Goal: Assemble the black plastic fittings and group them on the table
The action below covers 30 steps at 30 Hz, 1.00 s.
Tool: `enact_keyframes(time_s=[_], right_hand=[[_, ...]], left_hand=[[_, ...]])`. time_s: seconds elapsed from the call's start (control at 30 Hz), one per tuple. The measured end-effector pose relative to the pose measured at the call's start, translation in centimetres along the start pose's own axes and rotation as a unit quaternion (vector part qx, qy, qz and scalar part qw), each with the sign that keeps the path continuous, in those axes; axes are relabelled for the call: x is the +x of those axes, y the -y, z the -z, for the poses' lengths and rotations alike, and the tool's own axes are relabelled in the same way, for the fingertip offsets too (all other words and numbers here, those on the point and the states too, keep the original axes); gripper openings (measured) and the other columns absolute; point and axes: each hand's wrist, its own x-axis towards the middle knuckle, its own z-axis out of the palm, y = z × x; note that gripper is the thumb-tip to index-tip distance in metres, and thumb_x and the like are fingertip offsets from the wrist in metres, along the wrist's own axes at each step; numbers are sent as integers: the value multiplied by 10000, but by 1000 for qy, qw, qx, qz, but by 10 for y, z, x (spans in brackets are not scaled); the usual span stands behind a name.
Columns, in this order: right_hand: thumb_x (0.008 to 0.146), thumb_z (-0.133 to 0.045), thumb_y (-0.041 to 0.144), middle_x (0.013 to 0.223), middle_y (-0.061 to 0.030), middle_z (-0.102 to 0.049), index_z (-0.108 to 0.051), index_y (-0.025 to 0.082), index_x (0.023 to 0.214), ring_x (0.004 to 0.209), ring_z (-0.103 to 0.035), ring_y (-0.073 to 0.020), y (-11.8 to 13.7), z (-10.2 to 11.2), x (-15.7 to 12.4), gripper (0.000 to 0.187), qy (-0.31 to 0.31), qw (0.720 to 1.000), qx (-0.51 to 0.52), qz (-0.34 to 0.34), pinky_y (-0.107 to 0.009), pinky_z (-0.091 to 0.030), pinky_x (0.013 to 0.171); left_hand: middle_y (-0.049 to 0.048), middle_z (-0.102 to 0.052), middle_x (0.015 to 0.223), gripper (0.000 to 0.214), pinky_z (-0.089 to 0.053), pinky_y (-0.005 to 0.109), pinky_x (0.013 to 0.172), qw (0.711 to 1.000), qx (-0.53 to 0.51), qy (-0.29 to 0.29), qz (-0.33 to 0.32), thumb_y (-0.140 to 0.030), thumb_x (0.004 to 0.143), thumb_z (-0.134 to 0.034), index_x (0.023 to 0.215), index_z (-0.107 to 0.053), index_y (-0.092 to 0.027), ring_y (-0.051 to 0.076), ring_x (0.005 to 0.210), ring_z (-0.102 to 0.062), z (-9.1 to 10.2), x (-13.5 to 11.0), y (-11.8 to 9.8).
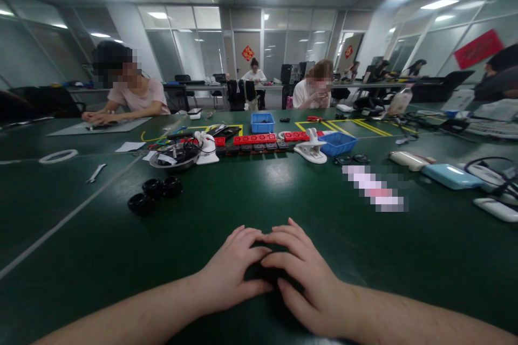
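On the green tabletop (243, 202), my left hand (231, 267) and my right hand (309, 275) face each other near the front edge. Their fingers are loosely curved and apart, and some fingertips meet or overlap in the middle. Only dark shadow shows between the palms; I see nothing held. Farther off to the left sit three glossy black round parts (154, 194). Beyond the hands runs a row of red and black socket-like blocks (254, 143), with a white clip-like stand (313, 148) at its right.
A wrench (96, 172) and a white ring (59, 156) lie left. Behind are a metal bowl (178, 161) of cables and blue bins (262, 122) (339, 143). A light blue case (451, 176) lies right. A person (133, 94) works across the table, far left.
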Motion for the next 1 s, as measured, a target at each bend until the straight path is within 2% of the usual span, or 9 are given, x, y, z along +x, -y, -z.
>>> enact_keyframes(time_s=[0.07, 0.17, 0.23, 0.33, 0.63, 0.8, 1.0], right_hand=[[703, -499, 157, 1088, -93, -529, -496, 177, 1055, 1061, -466, -220, -2, -3, 1, 353, -23, 999, -2, -38, -494, -264, 1002], [726, -547, 246, 985, -84, -536, -496, 167, 1019, 938, -488, -213, -5, -8, 2, 308, -34, 997, 1, -76, -437, -384, 865], [738, -559, 271, 932, -69, -542, -522, 173, 947, 882, -485, -203, -6, -10, 2, 234, -19, 995, 0, -96, -398, -404, 790], [750, -560, 264, 890, -57, -548, -539, 172, 854, 846, -474, -193, -4, -9, 4, 141, 9, 994, -10, -106, -381, -391, 763], [721, -535, 189, 864, -58, -549, -533, 164, 823, 835, -461, -190, -2, -8, 6, 105, 34, 994, -1, -99, -368, -385, 754], [651, -468, 108, 862, -54, -579, -535, 174, 848, 849, -477, -191, -3, -7, 6, 218, 21, 998, 40, -51, -370, -392, 774], [581, -420, 73, 836, -47, -604, -545, 177, 823, 852, -484, -193, -2, -8, 6, 292, 15, 998, 54, -28, -377, -404, 781]], left_hand=[[54, -504, 1199, 412, -224, 507, 1019, 1000, 0, 3, 0, -360, 722, -650, 1114, -559, -274, 262, 1131, -423, 2, 0, -2], [66, -513, 1176, 364, -228, 494, 1018, 1000, -3, 2, 3, -367, 732, -637, 1072, -581, -247, 266, 1119, -425, 4, 0, -4], [62, -520, 1163, 352, -220, 495, 1022, 1000, -5, -1, 6, -375, 734, -633, 1059, -587, -250, 268, 1115, -427, 4, 0, -5], [54, -516, 1161, 351, -222, 498, 1022, 1000, -4, 2, 5, -365, 729, -637, 1060, -583, -262, 268, 1119, -424, 4, 0, -4], [48, -508, 1157, 302, -219, 503, 1026, 1000, -7, 4, 10, -314, 716, -650, 1006, -586, -258, 261, 1117, -426, 4, 0, -6], [42, -509, 1153, 308, -222, 499, 1025, 1000, -7, 5, 13, -314, 700, -669, 991, -589, -253, 261, 1112, -428, 4, 0, -5], [39, -503, 1154, 351, -229, 498, 1018, 1000, -4, 4, 9, -318, 689, -687, 1017, -578, -261, 259, 1112, -427, 3, 0, -3]])
